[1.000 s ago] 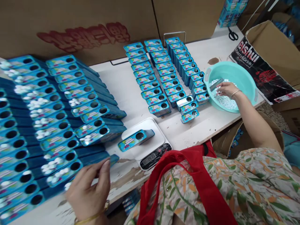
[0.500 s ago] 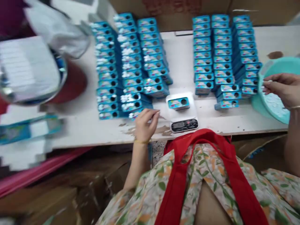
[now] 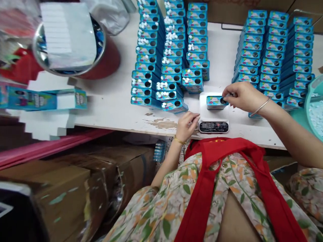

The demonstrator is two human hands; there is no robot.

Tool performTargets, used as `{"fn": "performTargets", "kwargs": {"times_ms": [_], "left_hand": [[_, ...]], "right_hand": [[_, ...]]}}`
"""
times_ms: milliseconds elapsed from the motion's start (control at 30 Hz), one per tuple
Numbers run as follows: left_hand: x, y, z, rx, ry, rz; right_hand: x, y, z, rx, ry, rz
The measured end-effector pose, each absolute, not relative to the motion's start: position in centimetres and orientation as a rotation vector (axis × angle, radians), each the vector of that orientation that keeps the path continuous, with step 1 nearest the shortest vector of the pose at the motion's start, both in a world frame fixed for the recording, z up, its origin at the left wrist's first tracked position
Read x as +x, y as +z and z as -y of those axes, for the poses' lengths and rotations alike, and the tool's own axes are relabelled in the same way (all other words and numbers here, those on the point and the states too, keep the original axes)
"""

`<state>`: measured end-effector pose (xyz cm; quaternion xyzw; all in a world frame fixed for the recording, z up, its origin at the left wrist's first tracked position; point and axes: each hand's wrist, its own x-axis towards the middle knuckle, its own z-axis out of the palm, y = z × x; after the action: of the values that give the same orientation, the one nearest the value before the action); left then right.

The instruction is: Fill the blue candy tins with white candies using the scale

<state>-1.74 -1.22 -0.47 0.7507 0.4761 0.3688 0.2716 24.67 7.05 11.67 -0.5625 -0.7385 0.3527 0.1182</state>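
Note:
A blue candy box (image 3: 215, 103) lies on a small white digital scale (image 3: 214, 126), with the round dark hole in its top side facing up. Over that hole, the thumb and fingers of my right hand (image 3: 239, 95) are pinched together. They cover most of the small white candies they hold. My left hand (image 3: 187, 125) rests by the table edge just left of the scale, its fingers curled and thumb close to the forefinger. Whether anything is between them is hidden. White candies (image 3: 172, 36) lie on top of many blue boxes (image 3: 174, 105) standing beyond my left hand.
More blue boxes (image 3: 248, 70) stand in rows behind and right of the scale. A turquoise bowl (image 3: 308, 101) of white candies (image 3: 316, 114) is at far right. A red metal pot (image 3: 111, 57) and flattened packaging (image 3: 40, 124) are at left. Cardboard cartons (image 3: 68, 174) stand below the table.
My right hand has moved left from the turquoise bowl to the hole of the box on the scale. My left hand stays beside the scale. The whole view has shifted leftward.

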Motion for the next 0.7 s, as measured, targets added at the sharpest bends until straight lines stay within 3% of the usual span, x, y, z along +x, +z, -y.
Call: {"fn": "performTargets", "kwargs": {"times_ms": [200,533,700], "left_hand": [[-0.3,-5.0,1.9,1.838,1.031,-1.452],[-6.6,-5.3,2.7,1.811,1.247,-1.897],[-9.4,-7.6,2.1,1.850,1.138,-1.988]], "right_hand": [[24.5,11.7,-7.1,-1.492,0.804,2.355],[24.1,12.8,-6.9,-1.677,0.763,2.424],[23.8,12.7,-6.9,-1.662,0.689,2.490]]}}
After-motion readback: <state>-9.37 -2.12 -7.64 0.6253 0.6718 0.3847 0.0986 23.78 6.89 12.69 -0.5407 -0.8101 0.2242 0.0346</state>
